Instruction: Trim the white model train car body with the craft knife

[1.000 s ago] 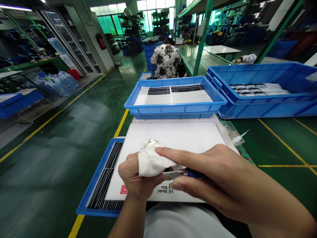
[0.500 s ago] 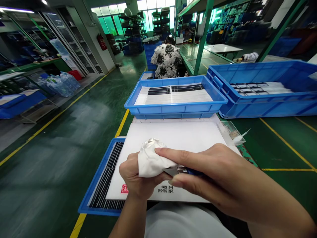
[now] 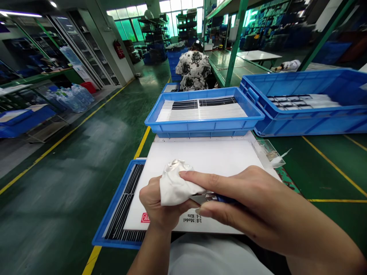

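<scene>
Green floor (image 3: 86,160) borders a blue tray (image 3: 114,245) of dark strips (image 3: 126,206), beyond which the left hand (image 3: 157,206) grips a white cloth (image 3: 176,185) above a white board (image 3: 218,152), the right hand (image 3: 249,198) pinches a blue-handled tool (image 3: 224,198) beside the cloth, and completion remains indeterminable.

hands (image 3: 155,202) 2 | held cloth (image 3: 177,185) 1 | blue-handled tool (image 3: 225,198) 1 | printed board (image 3: 212,152) 1 | blue trays (image 3: 206,125) 3+
</scene>
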`<state>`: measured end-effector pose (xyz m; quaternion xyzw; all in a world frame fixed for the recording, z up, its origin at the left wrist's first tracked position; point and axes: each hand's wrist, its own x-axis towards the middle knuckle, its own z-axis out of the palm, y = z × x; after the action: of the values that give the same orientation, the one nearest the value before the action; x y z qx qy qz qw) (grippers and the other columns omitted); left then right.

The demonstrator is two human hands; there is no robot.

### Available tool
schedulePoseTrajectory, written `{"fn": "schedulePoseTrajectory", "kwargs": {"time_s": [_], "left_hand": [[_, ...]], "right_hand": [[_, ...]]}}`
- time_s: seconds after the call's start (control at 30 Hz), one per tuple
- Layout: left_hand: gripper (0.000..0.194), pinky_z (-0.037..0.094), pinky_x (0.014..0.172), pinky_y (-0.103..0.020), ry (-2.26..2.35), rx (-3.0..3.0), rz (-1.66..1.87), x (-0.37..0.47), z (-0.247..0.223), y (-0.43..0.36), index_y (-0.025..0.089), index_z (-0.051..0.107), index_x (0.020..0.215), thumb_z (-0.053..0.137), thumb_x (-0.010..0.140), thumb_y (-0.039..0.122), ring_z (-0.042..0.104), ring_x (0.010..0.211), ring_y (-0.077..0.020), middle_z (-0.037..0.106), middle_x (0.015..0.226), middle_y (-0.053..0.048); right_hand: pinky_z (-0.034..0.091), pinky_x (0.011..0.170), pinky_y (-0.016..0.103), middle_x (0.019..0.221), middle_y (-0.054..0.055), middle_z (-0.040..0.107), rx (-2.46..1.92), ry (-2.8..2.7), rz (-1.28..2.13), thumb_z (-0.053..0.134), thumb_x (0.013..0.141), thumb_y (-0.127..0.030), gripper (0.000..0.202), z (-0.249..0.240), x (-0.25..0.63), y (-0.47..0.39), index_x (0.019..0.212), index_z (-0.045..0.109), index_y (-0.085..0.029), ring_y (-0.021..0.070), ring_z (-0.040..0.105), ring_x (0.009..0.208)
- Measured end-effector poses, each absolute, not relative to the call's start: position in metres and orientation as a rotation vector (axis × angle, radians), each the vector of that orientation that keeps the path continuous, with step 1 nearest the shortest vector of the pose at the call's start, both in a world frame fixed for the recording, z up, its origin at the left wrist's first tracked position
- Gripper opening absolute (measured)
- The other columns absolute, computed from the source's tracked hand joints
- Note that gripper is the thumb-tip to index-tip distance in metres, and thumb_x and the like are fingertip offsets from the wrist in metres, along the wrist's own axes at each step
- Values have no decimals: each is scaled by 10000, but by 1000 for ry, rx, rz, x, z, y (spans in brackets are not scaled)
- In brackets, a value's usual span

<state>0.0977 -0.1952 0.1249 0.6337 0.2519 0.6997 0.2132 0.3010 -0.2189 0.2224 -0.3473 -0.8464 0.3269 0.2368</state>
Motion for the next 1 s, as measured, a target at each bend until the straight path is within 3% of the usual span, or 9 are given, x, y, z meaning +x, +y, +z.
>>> {"fn": "schedulePoseTrajectory", "kwargs": {"time_s": [0.4,1.0], "left_hand": [[195,640,649,-265,696,1697,1876,98,126,-198,258,814,892,870,768,398,735,589,-182,782,712,5],[217,625,587,-243,716,1706,1884,97,126,-197,233,797,804,847,783,443,703,526,-161,748,639,15]], "right_hand": [[326,603,274,813,-82,679,-979,-2352,781,486,1096,-304,359,220,297,-223,1454,511,-331,127,554,613],[331,591,256,754,-73,651,-966,-2340,843,496,1091,-299,368,222,298,-221,1456,541,-311,121,527,576]]}}
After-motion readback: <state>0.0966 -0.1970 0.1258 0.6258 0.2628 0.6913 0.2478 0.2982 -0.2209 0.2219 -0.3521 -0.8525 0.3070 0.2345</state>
